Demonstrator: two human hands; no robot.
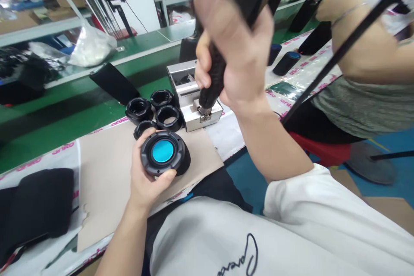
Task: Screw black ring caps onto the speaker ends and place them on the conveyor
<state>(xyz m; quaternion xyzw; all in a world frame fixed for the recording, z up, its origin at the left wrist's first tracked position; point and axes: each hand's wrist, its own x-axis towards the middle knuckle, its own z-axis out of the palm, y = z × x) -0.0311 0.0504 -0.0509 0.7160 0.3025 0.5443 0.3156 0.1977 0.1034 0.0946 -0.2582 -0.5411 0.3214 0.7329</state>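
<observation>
My left hand (145,177) grips a round black part (181,155) with a shiny blue disc in its centre, held over the cardboard sheet (106,181). My right hand (237,47) is wrapped round the handle of a black power tool (216,73), blurred by motion. The tool's lower end is at a metal box (202,118) with an open top section; whether it touches the box is unclear. Just beyond the round part, several black rings (168,117) sit close together.
A black cylinder (113,83) lies behind the rings. Black padded items (42,202) rest at the left. A clear bag (92,45) lies on the green bench. Another person's arm (362,43) and more black cylinders (286,64) are at the right. A dark cable or strap crosses there.
</observation>
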